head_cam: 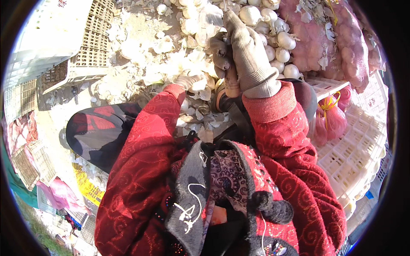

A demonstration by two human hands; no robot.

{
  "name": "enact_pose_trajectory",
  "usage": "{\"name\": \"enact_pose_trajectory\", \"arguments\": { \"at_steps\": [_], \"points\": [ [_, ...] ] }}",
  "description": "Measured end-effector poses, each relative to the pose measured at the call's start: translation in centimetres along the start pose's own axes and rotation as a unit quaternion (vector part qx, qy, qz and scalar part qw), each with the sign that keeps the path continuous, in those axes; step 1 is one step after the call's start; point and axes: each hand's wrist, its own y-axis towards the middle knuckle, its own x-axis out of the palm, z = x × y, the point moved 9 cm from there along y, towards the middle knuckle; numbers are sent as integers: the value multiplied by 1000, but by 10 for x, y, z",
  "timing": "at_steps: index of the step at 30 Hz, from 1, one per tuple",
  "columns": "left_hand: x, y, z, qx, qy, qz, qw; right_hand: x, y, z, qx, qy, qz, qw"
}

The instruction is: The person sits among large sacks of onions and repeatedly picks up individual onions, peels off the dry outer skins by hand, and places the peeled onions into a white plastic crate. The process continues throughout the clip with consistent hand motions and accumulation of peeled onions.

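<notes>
My right hand, in a knitted work glove with dark fingers, is closed around the wooden handle of a thin metal tool that points away from me. The tool's tip lies at the picture's top edge among white bulbs. My left hand, in a pale glove, is low between my knees at a heap of bulbs and papery skins. A pale bulb is beside its fingers; glare hides whether it is gripped. White peeled-looking bulbs lie piled beyond and right of my right hand.
Pink mesh sacks full of bulbs lie at the upper right. White plastic crates stand at the right, with a small tied pink mesh bag on them. Other plastic crates stand at the upper left. Loose skins cover the ground.
</notes>
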Motion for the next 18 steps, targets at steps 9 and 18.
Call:
{"name": "enact_pose_trajectory", "arguments": {
  "at_steps": [9,18],
  "points": [
    [-41,-50,203,250,-343,-164,890,2,1,3,-38,-59,-34,997],
    [-14,-146,271,297,-170,-155,927,9,3,-12,-212,-99,-88,968]
  ]
}}
